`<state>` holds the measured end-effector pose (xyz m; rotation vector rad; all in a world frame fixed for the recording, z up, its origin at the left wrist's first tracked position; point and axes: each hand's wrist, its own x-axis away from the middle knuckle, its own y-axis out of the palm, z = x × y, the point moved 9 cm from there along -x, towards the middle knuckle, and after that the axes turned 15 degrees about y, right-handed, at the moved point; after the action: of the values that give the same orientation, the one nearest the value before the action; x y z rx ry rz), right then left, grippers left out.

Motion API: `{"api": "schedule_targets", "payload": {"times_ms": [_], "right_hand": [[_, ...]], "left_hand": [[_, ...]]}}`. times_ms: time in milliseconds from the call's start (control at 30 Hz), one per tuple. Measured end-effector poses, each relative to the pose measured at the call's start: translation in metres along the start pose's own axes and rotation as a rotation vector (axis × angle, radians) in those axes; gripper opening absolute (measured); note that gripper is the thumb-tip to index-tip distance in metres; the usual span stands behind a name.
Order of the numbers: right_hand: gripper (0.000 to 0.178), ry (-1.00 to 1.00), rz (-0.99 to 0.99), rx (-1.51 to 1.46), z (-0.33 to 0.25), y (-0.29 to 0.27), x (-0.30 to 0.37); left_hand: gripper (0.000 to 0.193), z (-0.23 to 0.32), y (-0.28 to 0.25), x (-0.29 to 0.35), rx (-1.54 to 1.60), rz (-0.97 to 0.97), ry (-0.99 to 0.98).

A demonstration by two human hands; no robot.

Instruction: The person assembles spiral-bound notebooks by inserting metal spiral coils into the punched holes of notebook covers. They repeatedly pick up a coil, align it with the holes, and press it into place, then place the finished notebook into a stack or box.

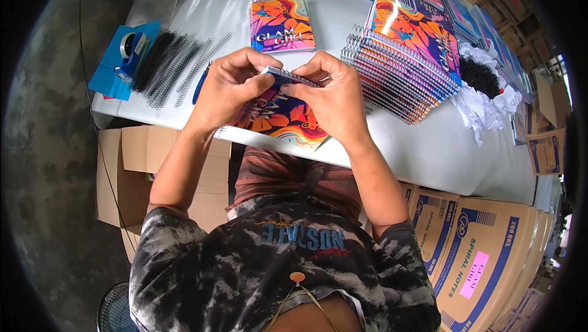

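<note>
A notebook (288, 118) with a colourful illustrated cover lies at the table's near edge, its punched, coil-lined edge turned away from me and raised. My left hand (236, 84) pinches the left end of that edge between thumb and fingers. Closed in a similar pinch, my right hand (334, 90) grips the edge farther right, its thumb on the cover. Part of the spiral shows between my hands; my fingers hide its ends. Just beyond them lies another notebook (282, 25) with the same kind of cover.
Loose black spiral coils (177, 66) lie at left beside a blue tape dispenser (130, 56). To the right stands a fanned stack of spiral notebooks (404, 69), near crumpled white cloth (484, 108). Cardboard boxes (478, 258) flank me below the white table (404, 154).
</note>
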<state>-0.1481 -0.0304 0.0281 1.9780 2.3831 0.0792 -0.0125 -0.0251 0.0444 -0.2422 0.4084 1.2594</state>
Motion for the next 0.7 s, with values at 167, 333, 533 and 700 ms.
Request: {"api": "schedule_targets", "payload": {"times_ms": [167, 333, 533, 700], "right_hand": [[0.023, -0.199, 0.206, 0.292, -0.020, -0.003, 0.019], [0.023, -0.399, 0.321, 0.204, -0.070, -0.055, 0.054], [0.061, -0.736, 1.093, 0.202, -0.129, -0.222, 0.111], [0.073, -0.364, 0.742, -0.144, -0.030, -0.272, 0.021]], "left_hand": [[0.012, -0.003, 0.012, -0.023, -0.022, -0.181, -0.009], [0.016, 0.051, 0.056, -0.036, -0.476, -0.435, 0.291], [0.029, 0.094, 0.080, -0.115, -0.160, 0.332, 0.764], [0.024, -0.022, 0.119, -0.155, -1.051, 0.328, 0.637]]}}
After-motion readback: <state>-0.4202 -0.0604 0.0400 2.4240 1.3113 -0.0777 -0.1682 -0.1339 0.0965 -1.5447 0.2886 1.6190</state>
